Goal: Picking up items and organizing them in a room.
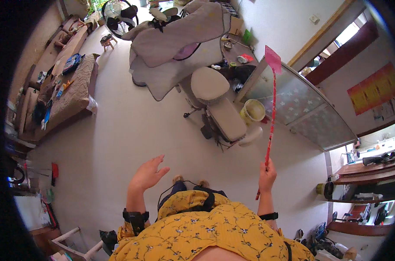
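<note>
Swatter (272,104), pink-red, long thin handle, mesh head up near the frosted glass table (310,108); held upright out in front on the person's right side. Right hand (267,176) fist-wrapped round the handle's low end, fingers closed tight on it. Left hand (148,173) free, palm out, fingers spread wide, touching nothing, over bare pale floor (110,143). Padded chair (219,106) and yellowish bucket (252,111) just beside the table; sofa (71,91) well apart to the left. To swing well, judged: keep the grip low, wrist loose, head clear of glass and chair.
</note>
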A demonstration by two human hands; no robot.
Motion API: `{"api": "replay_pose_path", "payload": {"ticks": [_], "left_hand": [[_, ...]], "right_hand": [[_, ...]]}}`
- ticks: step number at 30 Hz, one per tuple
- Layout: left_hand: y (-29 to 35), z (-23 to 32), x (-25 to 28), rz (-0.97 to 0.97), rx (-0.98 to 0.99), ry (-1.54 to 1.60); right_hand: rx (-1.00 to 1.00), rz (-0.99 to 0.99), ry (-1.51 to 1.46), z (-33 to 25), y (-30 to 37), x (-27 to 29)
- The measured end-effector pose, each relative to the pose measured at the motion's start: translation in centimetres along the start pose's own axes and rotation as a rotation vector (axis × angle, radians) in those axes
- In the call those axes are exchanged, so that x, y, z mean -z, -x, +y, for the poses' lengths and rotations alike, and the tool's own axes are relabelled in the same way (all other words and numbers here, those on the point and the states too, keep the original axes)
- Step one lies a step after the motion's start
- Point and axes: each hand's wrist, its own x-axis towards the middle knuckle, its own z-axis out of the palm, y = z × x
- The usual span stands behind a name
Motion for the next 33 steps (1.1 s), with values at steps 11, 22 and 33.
{"api": "replay_pose_path", "payload": {"ticks": [11,22,33], "left_hand": [[-0.3,0.6,-1.0,-0.009,-0.005,-0.055],[0.0,2.3,-1.1,-0.018,0.013,-0.083],[0.1,0.8,-0.2,0.011,0.011,-0.070]], "right_hand": [[-0.107,-0.056,-0.101,0.9,0.7,0.7],[-0.134,-0.084,-0.192,2.3,-0.3,0.5],[0.222,0.270,-0.400,-2.0,-1.3,-0.3]]}}
